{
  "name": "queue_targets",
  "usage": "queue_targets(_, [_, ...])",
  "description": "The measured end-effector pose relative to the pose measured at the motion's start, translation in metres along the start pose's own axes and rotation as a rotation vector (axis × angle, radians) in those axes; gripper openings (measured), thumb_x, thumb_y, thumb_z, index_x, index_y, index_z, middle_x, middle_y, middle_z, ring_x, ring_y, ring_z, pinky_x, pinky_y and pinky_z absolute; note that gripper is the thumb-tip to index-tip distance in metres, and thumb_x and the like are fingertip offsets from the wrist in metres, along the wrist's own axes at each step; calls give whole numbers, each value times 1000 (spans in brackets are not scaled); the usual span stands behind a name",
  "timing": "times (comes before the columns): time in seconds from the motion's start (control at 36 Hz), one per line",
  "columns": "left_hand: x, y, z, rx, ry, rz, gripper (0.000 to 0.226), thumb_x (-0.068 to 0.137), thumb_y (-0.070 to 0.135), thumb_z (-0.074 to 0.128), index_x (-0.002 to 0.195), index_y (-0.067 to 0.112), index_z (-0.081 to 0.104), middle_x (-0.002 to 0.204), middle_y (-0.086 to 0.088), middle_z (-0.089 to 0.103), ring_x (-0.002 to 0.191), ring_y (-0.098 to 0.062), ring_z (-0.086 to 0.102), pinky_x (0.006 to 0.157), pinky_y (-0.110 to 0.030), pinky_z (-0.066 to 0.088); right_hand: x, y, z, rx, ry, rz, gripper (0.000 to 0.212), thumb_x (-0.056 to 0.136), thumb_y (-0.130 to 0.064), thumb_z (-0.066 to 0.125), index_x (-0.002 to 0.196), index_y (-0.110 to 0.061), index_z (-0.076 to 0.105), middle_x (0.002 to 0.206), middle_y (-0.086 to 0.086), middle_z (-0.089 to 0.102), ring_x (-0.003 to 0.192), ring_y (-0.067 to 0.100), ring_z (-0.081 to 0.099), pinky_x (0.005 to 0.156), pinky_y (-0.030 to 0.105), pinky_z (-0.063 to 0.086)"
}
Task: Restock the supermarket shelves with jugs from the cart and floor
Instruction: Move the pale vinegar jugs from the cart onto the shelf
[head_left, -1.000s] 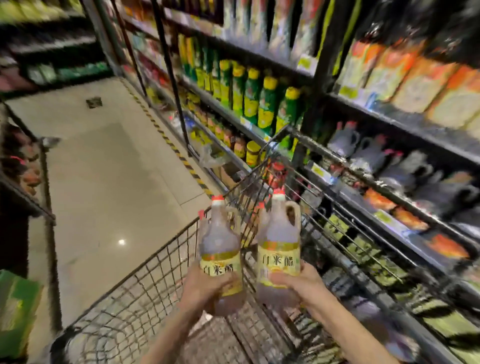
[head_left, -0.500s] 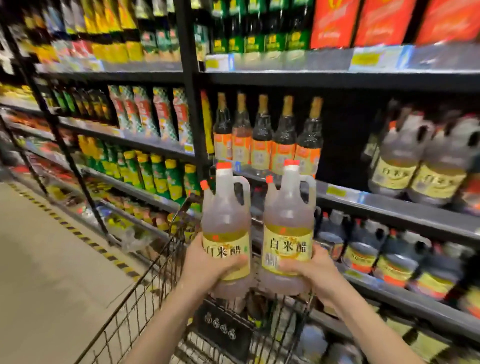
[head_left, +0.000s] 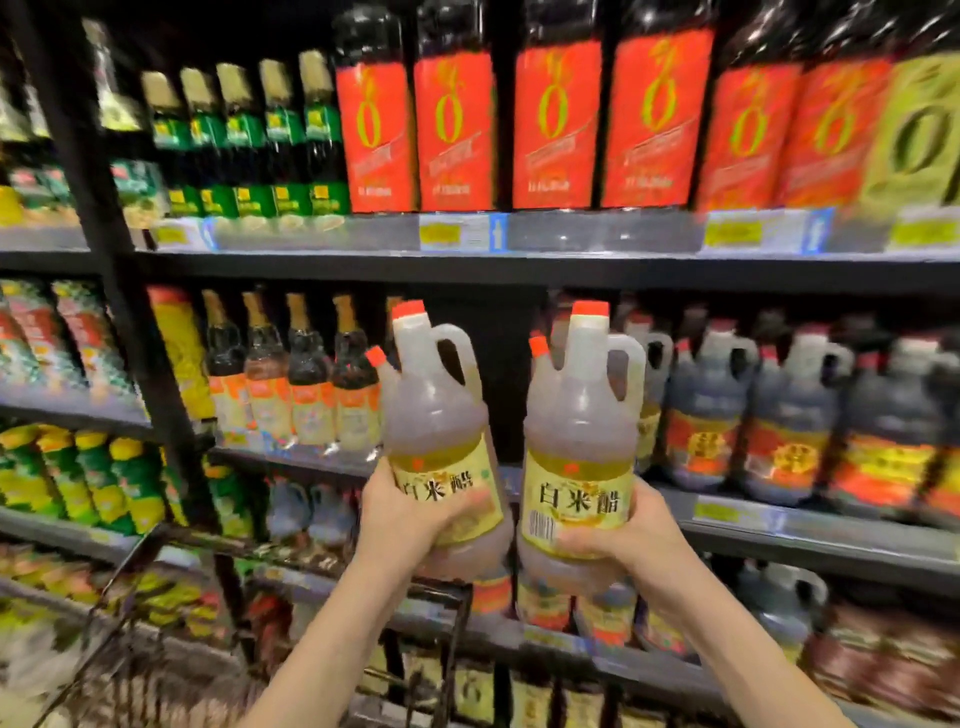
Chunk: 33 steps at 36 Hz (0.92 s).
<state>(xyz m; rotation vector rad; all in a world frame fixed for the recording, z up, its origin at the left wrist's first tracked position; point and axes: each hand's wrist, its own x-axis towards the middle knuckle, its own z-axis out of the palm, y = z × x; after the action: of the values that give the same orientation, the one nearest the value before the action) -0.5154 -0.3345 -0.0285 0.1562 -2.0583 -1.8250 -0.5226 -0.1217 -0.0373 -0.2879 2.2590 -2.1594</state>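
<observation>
Red-capped translucent plastic jugs (head_left: 441, 415) gripped by left hand (head_left: 400, 519), right hand (head_left: 628, 535); I'd seat both upright in mid-frame dark shelf gap (head_left: 511, 374).

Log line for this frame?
stage: at shelf, pre-placement | left hand: grips left jug | right hand: grips right jug

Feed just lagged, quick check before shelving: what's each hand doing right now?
Left hand: gripping the left jug around its lower body.
Right hand: gripping the right jug around its lower body.
</observation>
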Motion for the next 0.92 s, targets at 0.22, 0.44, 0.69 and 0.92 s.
queue_targets(0.22, [18,11,43,-6,-33,144,75,55,10,90,118,13,51,103,4,64,93,-7,61,74,-28,52,1,-2,-46,2,46,-72,87,32,-27,88,112,-11,58,97,0,75,88,15,71,65,24,57])
queue_targets(0.44, [53,4,63,87,-50,334,93,53,16,92,130,17,39,119,3,54,103,-10,56,76,-12,43,8,7,-61,10,85,-53,88,30,-26,90,111,-13,58,97,0,75,89,15,71,67,25,56])
queue_targets(0.69, [108,-24,78,109,-70,361,98,54,12,91,133,16,34,120,6,47,107,-6,49,83,-14,41,37,15,-60,19,157,-17,84,32,-18,90,110,-4,60,94,7,75,89,20,71,69,26,55])
queue_targets(0.92, [151,-47,84,136,-92,245,89,54,7,91,124,15,36,117,2,46,105,-14,47,86,-27,39,62,18,-51,19,194,-9,87,32,-18,90,113,-11,57,99,6,74,93,19,70,73,30,56])
